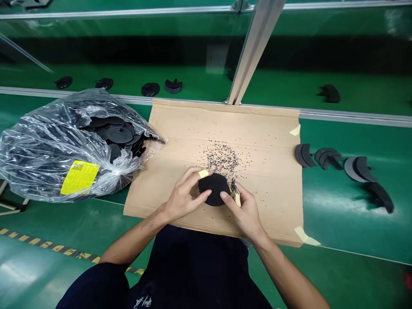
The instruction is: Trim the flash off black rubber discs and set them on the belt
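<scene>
A round black plastic disc is gripped at its left edge by my left hand, thumb on top, with yellow tape round a finger. On the disc's right edge rests the thumb of my right hand. That same hand also holds small side cutters, their dark jaws pointing away from me and pale handles partly hidden in the palm. Under and beyond the disc, many tiny black plastic bits lie scattered on a cardboard sheet.
To the left, a clear plastic bag with a yellow label holds many black discs. Curved black parts lie on the green table at right. More black pieces sit behind the metal rail, near an upright post.
</scene>
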